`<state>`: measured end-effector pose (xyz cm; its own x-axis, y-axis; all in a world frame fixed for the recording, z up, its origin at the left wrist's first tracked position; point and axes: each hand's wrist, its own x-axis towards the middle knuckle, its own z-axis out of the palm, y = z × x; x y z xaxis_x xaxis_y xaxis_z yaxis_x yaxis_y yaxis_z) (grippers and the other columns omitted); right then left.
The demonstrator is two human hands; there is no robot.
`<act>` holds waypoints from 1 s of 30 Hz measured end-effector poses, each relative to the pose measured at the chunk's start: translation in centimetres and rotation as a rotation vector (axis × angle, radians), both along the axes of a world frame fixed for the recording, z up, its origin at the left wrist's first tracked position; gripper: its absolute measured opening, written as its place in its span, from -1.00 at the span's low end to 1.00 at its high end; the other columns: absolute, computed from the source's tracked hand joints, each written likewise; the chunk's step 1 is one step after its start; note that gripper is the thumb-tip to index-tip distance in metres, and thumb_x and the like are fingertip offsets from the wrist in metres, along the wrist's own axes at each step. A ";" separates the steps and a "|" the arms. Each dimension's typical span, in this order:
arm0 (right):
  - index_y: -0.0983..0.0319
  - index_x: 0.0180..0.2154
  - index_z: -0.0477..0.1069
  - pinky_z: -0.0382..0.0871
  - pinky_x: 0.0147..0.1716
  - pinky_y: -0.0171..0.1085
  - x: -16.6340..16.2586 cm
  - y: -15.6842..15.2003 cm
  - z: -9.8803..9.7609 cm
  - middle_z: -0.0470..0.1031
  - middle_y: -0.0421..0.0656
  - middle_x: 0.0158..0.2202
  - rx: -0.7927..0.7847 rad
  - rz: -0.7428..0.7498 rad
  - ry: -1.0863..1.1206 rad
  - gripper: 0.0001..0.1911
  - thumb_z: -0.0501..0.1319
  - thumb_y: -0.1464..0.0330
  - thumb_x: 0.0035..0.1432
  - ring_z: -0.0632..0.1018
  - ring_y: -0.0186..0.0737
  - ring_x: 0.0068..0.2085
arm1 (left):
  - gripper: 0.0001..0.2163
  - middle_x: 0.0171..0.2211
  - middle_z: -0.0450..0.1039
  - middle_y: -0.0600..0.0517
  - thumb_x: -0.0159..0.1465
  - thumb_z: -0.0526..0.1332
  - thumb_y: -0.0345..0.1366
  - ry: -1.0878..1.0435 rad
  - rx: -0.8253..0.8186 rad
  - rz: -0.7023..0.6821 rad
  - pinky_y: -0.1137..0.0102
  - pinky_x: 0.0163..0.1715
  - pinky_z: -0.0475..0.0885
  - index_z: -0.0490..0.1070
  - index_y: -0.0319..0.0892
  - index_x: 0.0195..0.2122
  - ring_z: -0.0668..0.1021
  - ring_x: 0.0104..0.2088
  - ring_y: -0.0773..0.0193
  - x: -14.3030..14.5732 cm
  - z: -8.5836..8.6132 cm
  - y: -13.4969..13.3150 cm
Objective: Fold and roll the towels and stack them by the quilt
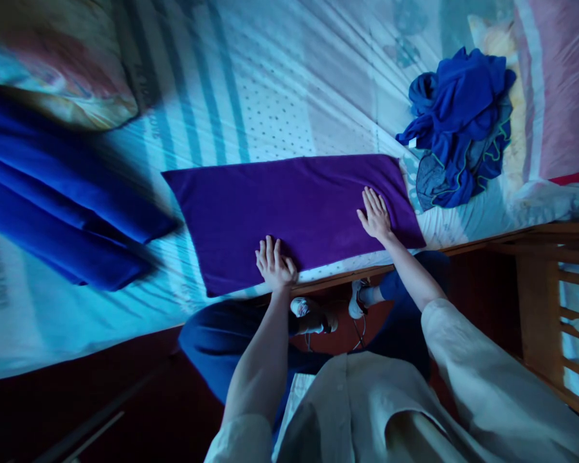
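Observation:
A purple towel [289, 206] lies spread out along the near edge of the bed, mostly flat, with a few creases toward its right end. My left hand [275, 263] rests palm down at the towel's near edge, its fingers stretched forward. Farther right, my right hand [376, 215] presses flat on the cloth with fingers extended. Neither hand grips anything. The bed's striped and dotted sheet [280, 122] shows behind the towel.
A crumpled pile of blue cloths [463, 122] sits right of the towel, beside a pink pillow [560, 83]. Blue folded fabric [67, 199] lies on the left, below a patterned pillow [62, 64]. A wooden bed rail [540, 308] stands at the right.

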<state>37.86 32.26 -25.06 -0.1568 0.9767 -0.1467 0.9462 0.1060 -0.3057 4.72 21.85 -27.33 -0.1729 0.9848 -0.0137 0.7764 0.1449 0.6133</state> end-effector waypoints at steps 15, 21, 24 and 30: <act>0.31 0.47 -0.02 -0.04 0.45 0.13 7.0 0.5 0.2 0.02 0.03 0.50 0.062 -0.118 -0.085 -0.34 -0.12 0.19 0.46 0.06 -0.04 0.50 | -0.42 0.43 0.15 -0.19 0.22 0.09 -0.34 -0.003 0.000 0.008 -0.05 0.46 -0.10 0.32 -0.26 0.31 0.07 0.49 0.00 0.1 0.3 0.0; 0.36 0.27 0.34 0.12 0.39 -0.10 7.7 6.9 3.4 0.38 0.11 0.30 0.062 -0.355 -0.030 -0.51 -0.14 0.35 0.50 0.34 -0.15 0.34 | -0.41 0.43 0.14 -0.20 0.22 0.11 -0.30 -0.024 -0.008 0.009 -0.09 0.46 -0.12 0.31 -0.25 0.31 0.06 0.49 -0.04 0.1 0.3 0.1; 0.49 0.26 0.32 0.17 0.35 -0.19 8.7 12.3 4.8 0.47 0.13 0.23 -0.069 -0.467 -0.063 -0.56 0.00 0.44 0.45 0.41 -0.23 0.28 | -0.39 0.44 0.13 -0.19 0.21 0.12 -0.29 -0.036 -0.019 0.016 -0.11 0.45 -0.12 0.30 -0.24 0.32 0.06 0.49 -0.05 0.2 0.4 0.1; 0.46 -0.01 0.57 0.42 0.12 -0.30 10.3 18.1 6.7 0.65 0.05 0.00 -0.281 -0.376 -0.111 -0.71 0.22 0.45 0.31 0.63 -0.28 0.02 | -0.39 0.43 0.15 -0.18 0.19 0.14 -0.29 -0.038 0.007 0.022 -0.09 0.45 -0.09 0.33 -0.24 0.31 0.10 0.48 -0.05 0.2 0.4 0.1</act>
<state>48.18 50.32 -18.39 0.2307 0.8830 -0.4088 0.9318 -0.3215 -0.1684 4.87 21.93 -26.98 -0.1940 0.9809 -0.0141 0.7492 0.1574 0.6433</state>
